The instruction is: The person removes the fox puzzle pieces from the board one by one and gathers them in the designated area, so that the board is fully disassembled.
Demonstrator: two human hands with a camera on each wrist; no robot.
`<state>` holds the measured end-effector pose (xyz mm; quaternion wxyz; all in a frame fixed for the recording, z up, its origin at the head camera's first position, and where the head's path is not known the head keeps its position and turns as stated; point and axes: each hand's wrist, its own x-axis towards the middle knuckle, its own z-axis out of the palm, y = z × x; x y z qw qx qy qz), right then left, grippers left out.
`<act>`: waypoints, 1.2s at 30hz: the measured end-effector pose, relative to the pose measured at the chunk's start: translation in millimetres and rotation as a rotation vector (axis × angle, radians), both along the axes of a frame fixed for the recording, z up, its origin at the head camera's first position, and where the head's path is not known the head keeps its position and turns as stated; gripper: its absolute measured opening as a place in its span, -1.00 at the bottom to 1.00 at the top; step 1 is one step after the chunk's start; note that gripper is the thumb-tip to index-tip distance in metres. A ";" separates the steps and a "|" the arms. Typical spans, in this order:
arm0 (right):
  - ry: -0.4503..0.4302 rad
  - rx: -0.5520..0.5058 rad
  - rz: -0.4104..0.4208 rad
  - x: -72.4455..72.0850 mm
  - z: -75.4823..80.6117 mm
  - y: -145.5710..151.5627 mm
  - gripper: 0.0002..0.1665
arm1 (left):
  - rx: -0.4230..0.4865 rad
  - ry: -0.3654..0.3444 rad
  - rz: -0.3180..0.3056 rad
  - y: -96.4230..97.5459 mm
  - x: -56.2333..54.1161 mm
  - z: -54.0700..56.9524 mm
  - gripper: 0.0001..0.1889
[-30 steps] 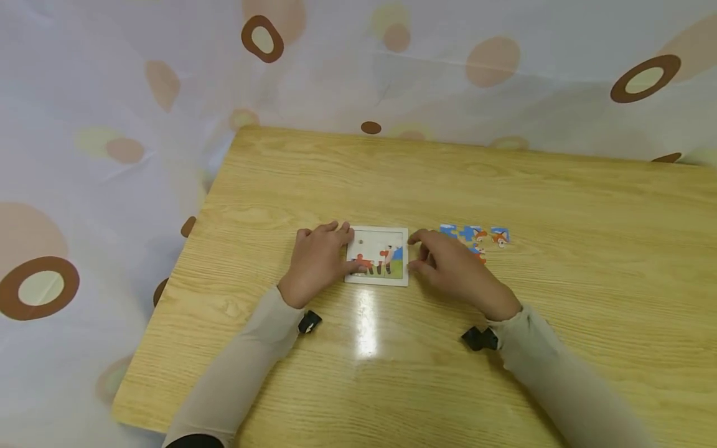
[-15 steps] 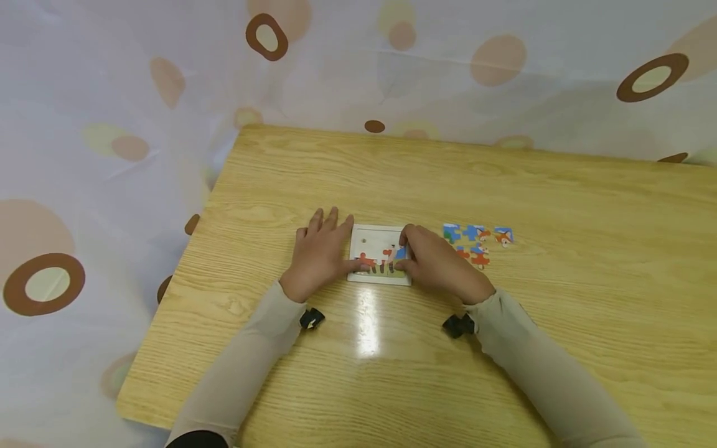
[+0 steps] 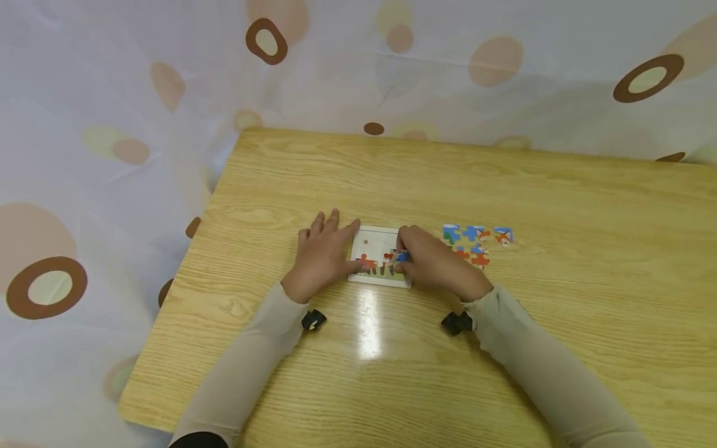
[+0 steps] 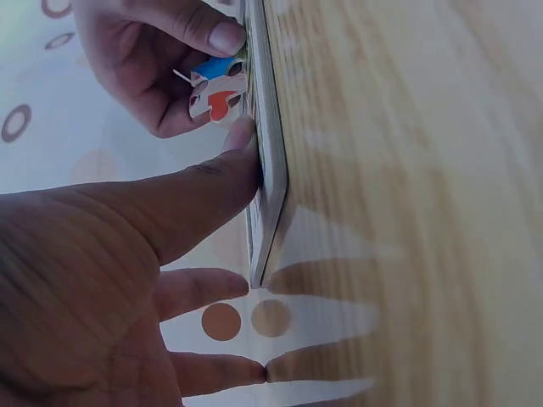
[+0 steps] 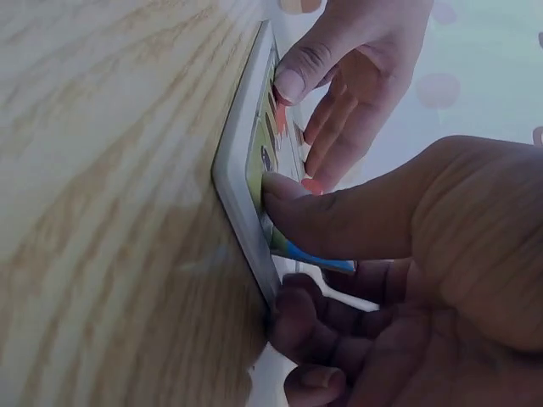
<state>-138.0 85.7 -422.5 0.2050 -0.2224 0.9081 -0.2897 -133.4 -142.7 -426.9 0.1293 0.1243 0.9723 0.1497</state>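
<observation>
A small white-rimmed puzzle tray lies on the table, its lower part filled with pieces showing an orange animal's legs and grass. My left hand rests at its left side, thumb on the lower left pieces, the other fingers straight and spread. Over the right side, my right hand pinches a puzzle piece with blue, white and red on it. That piece stands tilted up from the tray in the left wrist view. In the right wrist view the thumb covers much of it.
Right of the tray lie several loose puzzle pieces, with a fox-like face on some, partly behind the right hand. The wooden table ends at the left and back, where a patterned cloth hangs.
My right hand has moved left from beside the tray onto its right side, and the piece there has tipped up from lying flat. The left hand's fingers have spread away from the tray.
</observation>
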 end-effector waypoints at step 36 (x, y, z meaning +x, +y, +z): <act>0.228 -0.092 -0.163 11.8 10.4 120.9 -0.92 | -0.115 0.179 -0.417 16.4 44.2 17.3 -0.59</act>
